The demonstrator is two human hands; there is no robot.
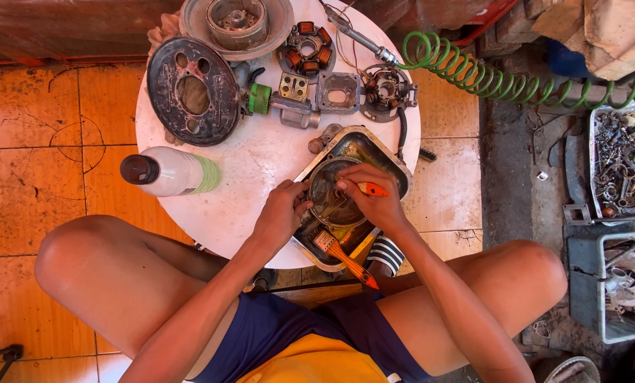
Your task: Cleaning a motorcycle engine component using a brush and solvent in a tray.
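Note:
A round metal engine part (329, 201) sits in a dirty metal tray (397, 168) at the near edge of a round white table (260, 156). My left hand (282, 213) grips the part's left rim. My right hand (370, 198) rests over the part and is closed on an orange-handled tool (372, 189), whose tip is hidden under my fingers. An orange-handled paintbrush (342, 257) lies in the tray's near end, bristles toward the part.
A white plastic bottle (168, 171) with a dark cap lies on its side at the table's left. A perforated dark disc (192, 91), a flywheel (236, 25), a stator (305, 48) and small housings crowd the far side. A green coiled hose (473, 74) and parts crates (624, 167) lie to the right.

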